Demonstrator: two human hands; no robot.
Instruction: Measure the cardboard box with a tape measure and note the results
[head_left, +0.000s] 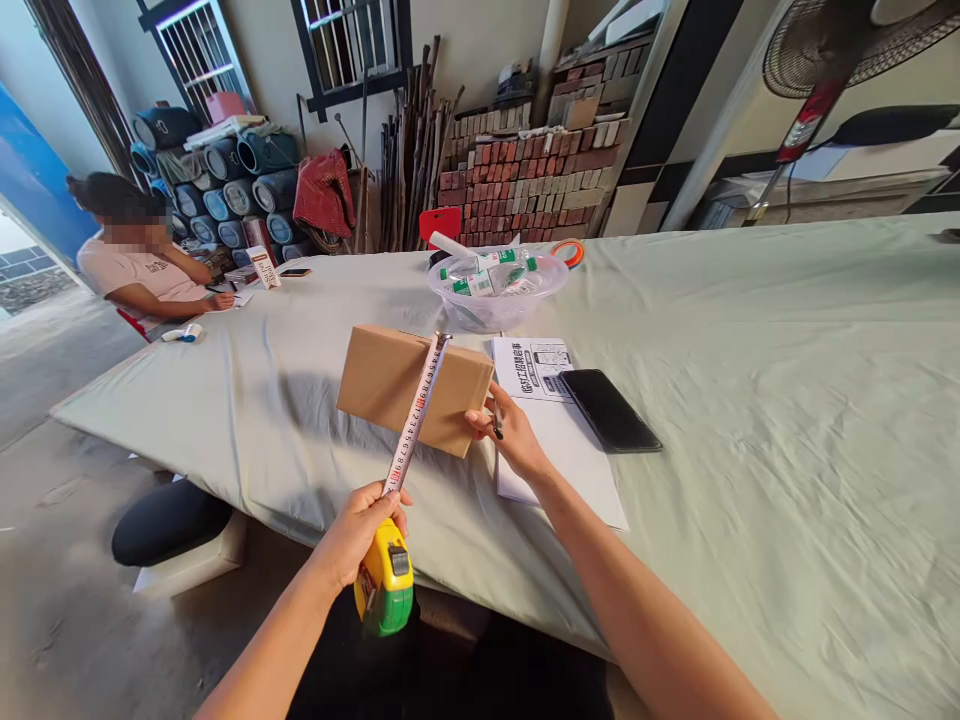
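A brown cardboard box (382, 375) is tilted above the near side of the table. Across its face runs the blade of a yellow and green tape measure (391, 575), its end hooked at the box's upper edge. My left hand (367, 525) is closed on the blade just above the case, which hangs below the fingers. My right hand (514, 430) grips the box's right end and also has a dark pen (497, 424) between its fingers. Partly under the right wrist lies a stack of white paper (559, 470) with a printed sheet on top.
A black phone (611, 410) lies on the paper's right side. Behind stands a clear plastic basin (484, 312) of bottles, beside an orange tape roll (570, 253). Another person (150, 265) sits writing at the table's far left. A black-topped stool (172, 525) stands below the left edge.
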